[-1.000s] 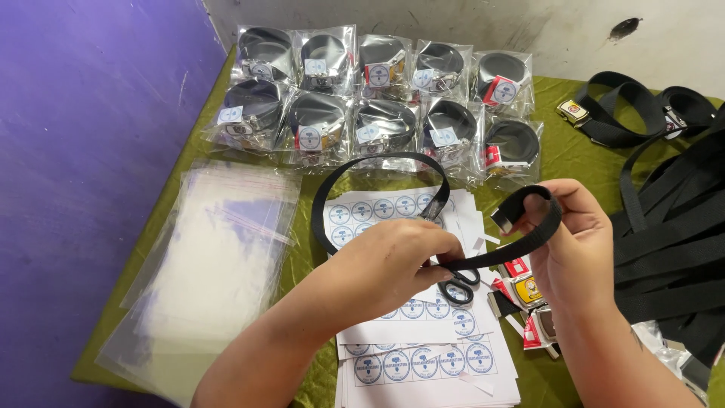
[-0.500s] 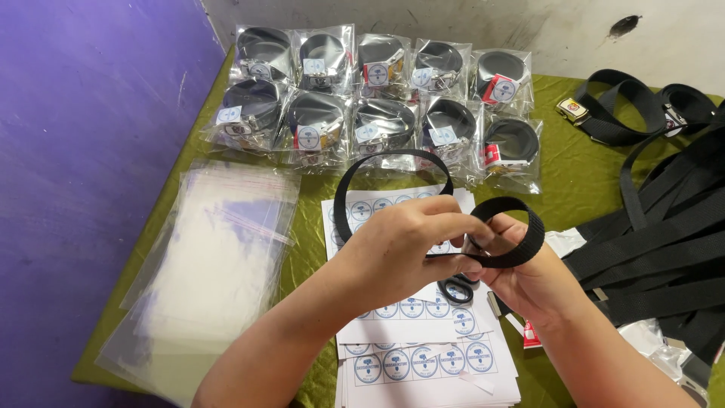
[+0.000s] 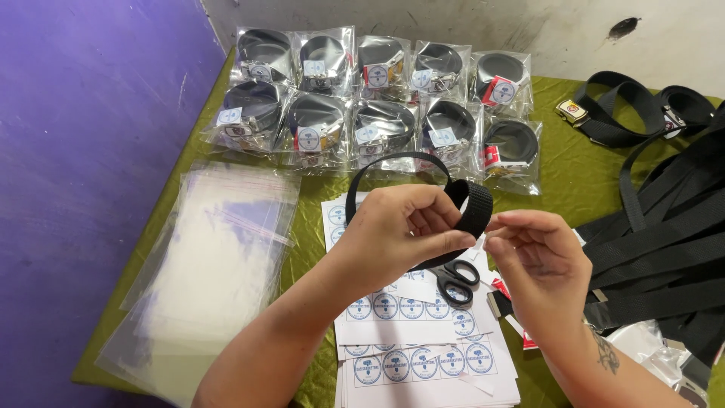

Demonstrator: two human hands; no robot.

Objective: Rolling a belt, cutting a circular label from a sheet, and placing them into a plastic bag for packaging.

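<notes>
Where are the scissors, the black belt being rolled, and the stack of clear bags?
scissors [image 3: 455, 281], head view, on the black handle loops.
black belt [image 3: 476, 211], head view, on the rolled webbing by the left hand's fingers.
stack of clear bags [image 3: 208, 264], head view, on the top bag's middle.

The black woven webbing belt [image 3: 472, 208] at the centre of the frame looks like coarse, matt fabric with a ribbed weave. The loose black belts [image 3: 664, 242] heaped at the right have the same dull cloth surface, and one at the upper right carries a shiny gold metal buckle [image 3: 572, 110]. The clear plastic bags [image 3: 219, 257] stacked at the left are glossy and smooth, as are the packed pouches [image 3: 377, 98] along the top. The white sticker sheets [image 3: 423, 355] at the lower centre are smooth paper. The olive-green tablecloth [image 3: 574, 174] is matt, slightly creased fabric. The black-handled scissors [image 3: 455, 279] have smooth plastic grips.
</notes>
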